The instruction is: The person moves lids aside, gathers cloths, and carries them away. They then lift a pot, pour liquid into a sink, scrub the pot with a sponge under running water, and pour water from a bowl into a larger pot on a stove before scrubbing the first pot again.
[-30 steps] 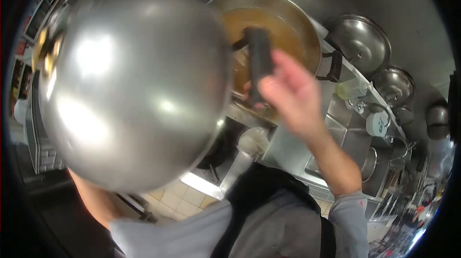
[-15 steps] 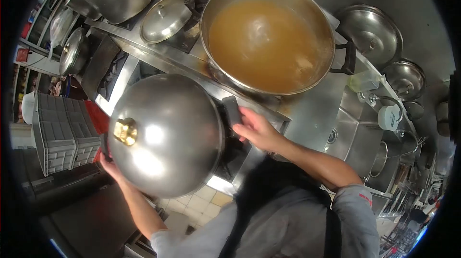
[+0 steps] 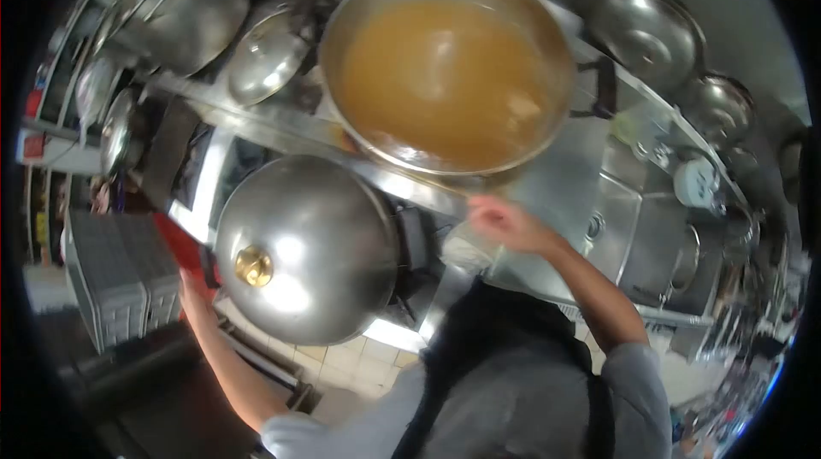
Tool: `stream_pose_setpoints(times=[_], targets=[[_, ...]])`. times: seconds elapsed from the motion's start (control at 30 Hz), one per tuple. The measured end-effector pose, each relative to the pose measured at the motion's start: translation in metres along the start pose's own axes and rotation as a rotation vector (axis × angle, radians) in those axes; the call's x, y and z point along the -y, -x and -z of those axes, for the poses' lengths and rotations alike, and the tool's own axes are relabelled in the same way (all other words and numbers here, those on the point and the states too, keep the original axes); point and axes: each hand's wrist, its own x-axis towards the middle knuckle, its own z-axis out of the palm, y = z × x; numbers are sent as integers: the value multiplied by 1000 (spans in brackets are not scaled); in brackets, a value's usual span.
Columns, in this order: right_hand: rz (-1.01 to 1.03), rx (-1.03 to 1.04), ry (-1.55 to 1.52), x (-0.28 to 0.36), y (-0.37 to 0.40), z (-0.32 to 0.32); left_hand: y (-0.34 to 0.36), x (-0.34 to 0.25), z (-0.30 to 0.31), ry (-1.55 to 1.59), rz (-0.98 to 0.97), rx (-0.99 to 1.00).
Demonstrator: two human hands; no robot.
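Observation:
A large steel pan with a domed lid [image 3: 312,245] and brass knob [image 3: 254,266] sits over the near burner. My left hand [image 3: 191,288] is beside the pan's left handle [image 3: 209,266], its partly visible fingers stretched out. To the right of the pan's dark right handle [image 3: 414,238], my right hand [image 3: 511,224] is in the air, blurred by motion; its fingers look bent, and their grip cannot be made out. Just below that hand is a pale, cloth-like bundle [image 3: 469,247]. Behind, a wide pot [image 3: 556,130] holds cloudy brown liquid [image 3: 440,74].
A small steel lid [image 3: 269,57] and a tall pot [image 3: 184,14] stand at the back left. Grey crates [image 3: 120,279] are at the left. To the right is a sink [image 3: 637,241], with steel bowls [image 3: 648,36] along the wall behind it.
My right hand has left the pan's right handle and moved right. The lidded pan sits lower, over the burner. My left hand appears to have come off the left handle. The view has shifted.

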Motion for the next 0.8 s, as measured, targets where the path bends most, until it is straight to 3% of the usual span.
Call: stream_pose_setpoints(times=[0.03, 0.07, 0.13, 0.17, 0.27, 0.37, 0.53, 0.6, 0.63, 0.7, 0.77, 0.8], targets=[[-97, -94, -94, 3, 8, 17, -27, -18, 15, -178, -222, 38], [-200, -197, -181, 13, 18, 35, -4, -65, -17, -214, -439, -115], [-335, -468, -338, 21, 36, 65, 45, -159, -87, -119, -648, -23], [-306, -543, -378, 21, 41, 79, 53, -189, -113, -90, -692, 64], [-217, -748, -450, 30, 50, 108, 85, -258, -208, -120, -694, 303], [-115, -858, -445, 59, 38, 125, 80, -284, -293, -266, -641, 556], [94, -979, -496, 97, 4, 147, 53, -278, -414, -419, -579, 608], [44, -949, -422, 100, -2, 161, 46, -272, -445, -545, -501, 703], [15, -940, -386, 100, -3, 168, 48, -261, -459, -467, -540, 650], [102, -797, -497, 100, -7, 177, 80, -259, -474, -398, -468, 719], [162, -761, -601, 100, -15, 180, 65, -249, -483, -361, -489, 707], [139, -758, -678, 100, -18, 180, 41, -240, -484, -270, -378, 738]])
